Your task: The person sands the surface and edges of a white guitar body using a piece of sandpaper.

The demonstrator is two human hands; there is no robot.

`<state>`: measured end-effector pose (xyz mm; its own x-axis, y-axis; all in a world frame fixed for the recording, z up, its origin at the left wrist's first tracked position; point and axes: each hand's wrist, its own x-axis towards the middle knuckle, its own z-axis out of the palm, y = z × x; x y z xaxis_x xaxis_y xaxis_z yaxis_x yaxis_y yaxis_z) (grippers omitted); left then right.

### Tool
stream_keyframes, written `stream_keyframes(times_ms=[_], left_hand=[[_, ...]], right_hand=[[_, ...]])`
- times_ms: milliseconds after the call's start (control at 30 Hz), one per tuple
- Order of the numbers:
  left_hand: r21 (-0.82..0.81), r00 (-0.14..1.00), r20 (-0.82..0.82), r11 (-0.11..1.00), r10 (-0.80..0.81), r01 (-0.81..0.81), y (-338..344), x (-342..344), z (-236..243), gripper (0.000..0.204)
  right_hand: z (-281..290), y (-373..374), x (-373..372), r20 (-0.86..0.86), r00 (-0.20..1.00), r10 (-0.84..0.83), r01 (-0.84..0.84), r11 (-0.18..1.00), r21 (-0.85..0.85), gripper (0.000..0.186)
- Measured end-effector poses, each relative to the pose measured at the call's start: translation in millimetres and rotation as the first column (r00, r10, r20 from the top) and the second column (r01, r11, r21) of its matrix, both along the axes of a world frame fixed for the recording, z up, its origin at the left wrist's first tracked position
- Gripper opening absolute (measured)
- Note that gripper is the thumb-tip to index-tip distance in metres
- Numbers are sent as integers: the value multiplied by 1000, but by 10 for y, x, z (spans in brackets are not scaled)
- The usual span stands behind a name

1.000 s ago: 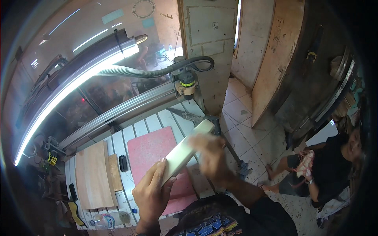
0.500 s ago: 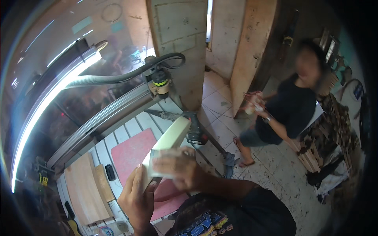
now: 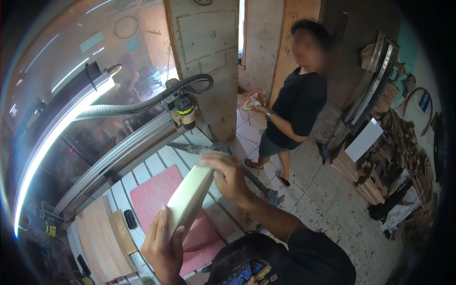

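Note:
My left hand (image 3: 164, 247) grips the near end of a long, pale cream block (image 3: 190, 194), fingers along one side and thumb on the other. The block slants up and away over the bench. At its far end my right hand (image 3: 228, 175) is bent over the top, fingers pressed on a thin, pale sheet (image 3: 209, 164) that looks like sandpaper; most of this sheet is hidden under the fingers. Below the block lies a pink-red mat (image 3: 154, 187) on the white slatted bench (image 3: 135, 183).
Wooden boards (image 3: 102, 242) and a small black object (image 3: 129, 219) lie at the left. A tool head (image 3: 185, 111) on a metal rail stands behind, near a partly hidden power tool (image 3: 192, 148). At right, another person (image 3: 297, 109) holds a plastic bag (image 3: 251, 100) near stacked wood offcuts (image 3: 375, 166).
My right hand has slid with the sheet from the block's middle to its far end. The block has tilted, its broad face now showing. The other person has walked farther away and turned.

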<state>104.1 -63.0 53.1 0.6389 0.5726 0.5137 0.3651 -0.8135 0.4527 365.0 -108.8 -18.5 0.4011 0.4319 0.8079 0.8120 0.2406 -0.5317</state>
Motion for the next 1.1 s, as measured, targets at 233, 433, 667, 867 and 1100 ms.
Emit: stream_keyframes(times_ms=[233, 433, 667, 867, 1100], left_hand=[[17, 1000, -1, 1000, 9, -9, 16, 0, 39, 50], [-12, 1000, 28, 1000, -11, 11, 59, 23, 8, 51], [-12, 999, 32, 1000, -7, 7, 55, -52, 13, 51], [14, 1000, 6, 1000, -17, 17, 101, -25, -2, 57], [18, 1000, 20, 1000, 4, -4, 113, -59, 7, 59]], right_hand=[[73, -243, -763, 166, 959, 229, -215, 971, -100, 38], [87, -91, -199, 55, 998, 10, -3, 992, -128, 45], [12, -64, -304, 58, 991, 117, -116, 993, -18, 40], [379, -351, -769, 173, 971, 166, -135, 974, -182, 41], [-83, -8, -166, 36, 999, 0, 4, 993, -119, 46]])
